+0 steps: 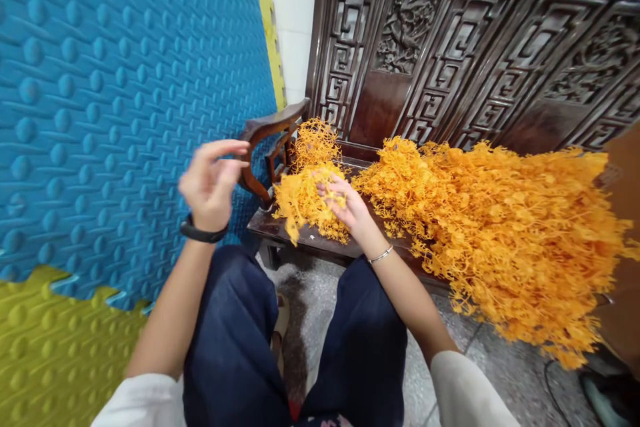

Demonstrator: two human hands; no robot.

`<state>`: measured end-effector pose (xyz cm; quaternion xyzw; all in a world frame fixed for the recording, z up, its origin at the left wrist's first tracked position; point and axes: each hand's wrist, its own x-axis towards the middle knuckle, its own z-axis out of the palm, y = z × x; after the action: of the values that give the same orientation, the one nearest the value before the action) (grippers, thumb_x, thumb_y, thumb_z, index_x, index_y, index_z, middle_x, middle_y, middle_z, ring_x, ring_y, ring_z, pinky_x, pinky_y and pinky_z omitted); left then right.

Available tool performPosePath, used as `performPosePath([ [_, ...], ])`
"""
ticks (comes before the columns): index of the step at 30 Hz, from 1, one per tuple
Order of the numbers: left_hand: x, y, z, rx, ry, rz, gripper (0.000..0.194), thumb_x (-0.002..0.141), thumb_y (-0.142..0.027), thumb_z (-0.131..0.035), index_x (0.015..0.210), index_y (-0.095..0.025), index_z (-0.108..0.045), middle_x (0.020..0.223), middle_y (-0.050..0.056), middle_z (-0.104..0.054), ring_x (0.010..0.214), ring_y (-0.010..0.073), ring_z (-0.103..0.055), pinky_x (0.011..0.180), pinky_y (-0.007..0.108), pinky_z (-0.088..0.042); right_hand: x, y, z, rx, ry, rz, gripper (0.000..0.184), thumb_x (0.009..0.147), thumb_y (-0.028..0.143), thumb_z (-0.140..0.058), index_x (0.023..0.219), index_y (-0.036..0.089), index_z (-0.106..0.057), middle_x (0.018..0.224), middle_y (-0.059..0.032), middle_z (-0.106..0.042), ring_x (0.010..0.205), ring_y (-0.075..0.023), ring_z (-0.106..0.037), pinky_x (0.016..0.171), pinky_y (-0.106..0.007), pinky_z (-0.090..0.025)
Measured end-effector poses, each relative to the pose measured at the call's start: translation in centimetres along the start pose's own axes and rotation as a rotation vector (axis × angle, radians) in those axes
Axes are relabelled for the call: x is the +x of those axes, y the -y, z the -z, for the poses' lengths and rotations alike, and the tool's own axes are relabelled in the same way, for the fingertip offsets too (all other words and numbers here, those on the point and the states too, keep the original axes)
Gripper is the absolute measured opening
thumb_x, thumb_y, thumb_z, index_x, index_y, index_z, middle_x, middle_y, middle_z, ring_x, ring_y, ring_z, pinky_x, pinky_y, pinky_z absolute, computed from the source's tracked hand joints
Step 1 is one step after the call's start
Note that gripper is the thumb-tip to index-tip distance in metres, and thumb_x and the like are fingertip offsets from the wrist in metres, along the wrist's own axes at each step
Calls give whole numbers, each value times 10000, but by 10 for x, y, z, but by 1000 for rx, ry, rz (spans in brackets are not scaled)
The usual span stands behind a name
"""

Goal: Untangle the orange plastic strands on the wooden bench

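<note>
My right hand (345, 203) reaches into a small heap of orange plastic sprigs (307, 190) at the left end of a dark carved wooden bench (280, 230); its fingers are curled around some of the sprigs. My left hand (210, 180) is raised in the air beside the bench's armrest (273, 127), fingers loosely spread, nothing visible in it; it is slightly blurred. A black band sits on my left wrist, a thin silver bracelet on my right.
A much larger pile of the same orange sprigs (515, 233) covers the bench's right part and hangs over its front edge. Blue foam matting (125, 80) and yellow foam matting (50, 347) stand at the left. My knees in dark trousers are below, above a speckled floor (500, 360).
</note>
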<state>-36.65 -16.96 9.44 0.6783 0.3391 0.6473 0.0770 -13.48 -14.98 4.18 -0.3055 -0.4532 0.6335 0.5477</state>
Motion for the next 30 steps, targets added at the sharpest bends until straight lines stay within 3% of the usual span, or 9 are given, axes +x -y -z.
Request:
performPosePath([
  [2, 9, -11, 10, -136, -271, 5, 244, 883, -328, -380, 980, -219, -576, 981, 0, -639, 844, 154, -610, 692, 338, -531, -5, 7, 2, -55, 101, 9, 345, 591, 270, -661, 932, 237, -626, 992, -14, -671, 798, -121, -612, 717, -240, -514],
  [4, 19, -17, 7, -249, -277, 71, 296, 892, -345, -352, 943, -192, -600, 885, 12, -654, 794, 147, -619, 669, 326, -522, -10, 8, 0, -126, 247, 2, 342, 588, 292, -689, 920, 226, -637, 1041, -33, -673, 893, -155, -626, 778, -280, -520],
  [7, 21, -9, -21, -301, 175, 296, 341, 848, -463, -475, 992, -165, -556, 943, 75, -675, 848, 165, -645, 775, 347, -514, -13, 2, -9, -180, 406, -43, 372, 596, 296, -745, 945, 218, -643, 1029, -43, -684, 959, -172, -629, 858, -318, -512],
  [11, -4, 22, -58, -336, 763, 636, 545, 770, -606, -551, 1122, -191, -527, 1132, 143, -639, 1024, 231, -626, 762, 340, -530, -13, -13, -18, -309, 397, -2, 403, 607, 241, -784, 978, 227, -630, 998, -17, -671, 858, -133, -623, 868, -325, -516],
  [13, -17, 35, -64, -532, 964, 804, 543, 733, -623, -589, 1062, -191, -584, 1117, 136, -648, 982, 234, -642, 720, 332, -541, -13, -21, -19, -385, 367, 56, 402, 621, 213, -780, 991, 238, -624, 972, -2, -654, 850, -125, -613, 878, -319, -510],
  [15, -25, 44, -62, -696, 1074, 903, 511, 669, -556, -698, 1007, -179, -625, 1050, 116, -673, 886, 213, -663, 676, 314, -545, -12, -27, -17, -463, 365, 133, 380, 659, 217, -759, 1012, 243, -622, 1026, -15, -636, 933, -143, -605, 895, -325, -500],
  [18, -27, 54, -57, -720, 1148, 996, 477, 578, -392, -819, 954, -153, -651, 868, 75, -704, 704, 164, -669, 620, 284, -540, -10, -32, -12, -593, 347, 284, 277, 733, 244, -706, 1001, 241, -635, 1114, -46, -596, 1066, -174, -563, 916, -347, -482],
  [22, -26, 59, -54, -582, 1192, 1031, 309, 647, -373, -776, 794, -120, -676, 725, 58, -702, 588, 119, -639, 592, 247, -521, -6, -31, -2, -662, 218, 349, 237, 733, 264, -710, 962, 244, -650, 1102, -50, -557, 980, -164, -565, 851, -339, -497],
  [30, -23, 50, -57, -312, 994, 728, 208, 779, -316, -624, 680, -137, -582, 474, -48, -528, 392, 50, -433, 404, 180, -315, 3, -32, 6, -345, -14, 52, 450, 562, 220, -819, 952, 221, -594, 970, -5, -608, 754, -94, -580, 750, -270, -502],
])
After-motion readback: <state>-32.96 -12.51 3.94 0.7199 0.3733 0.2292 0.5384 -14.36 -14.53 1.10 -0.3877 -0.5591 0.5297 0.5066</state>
